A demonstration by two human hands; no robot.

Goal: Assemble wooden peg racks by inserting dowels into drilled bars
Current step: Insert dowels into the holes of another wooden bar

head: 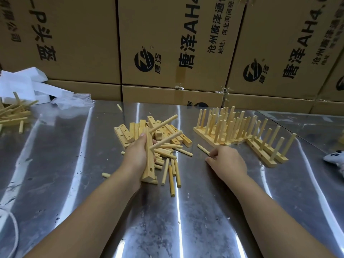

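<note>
My left hand [135, 157] grips a drilled wooden bar [149, 161] held on end, its lower tip near the metal table. Two dowels [165, 133] stick out of the bar toward the upper right, and an empty hole shows near its lower end. My right hand [226, 161] pinches one end of a loose dowel [203, 149] that lies on the table. A pile of drilled bars [130, 133] and loose dowels [172, 174] sits behind and below the left hand.
Several finished peg racks [240, 131] stand at the right. More wooden pieces [13, 114] and white foam [28, 84] lie at the far left. Cardboard boxes [176, 43] wall off the back. A white controller [335, 159] rests at the right edge.
</note>
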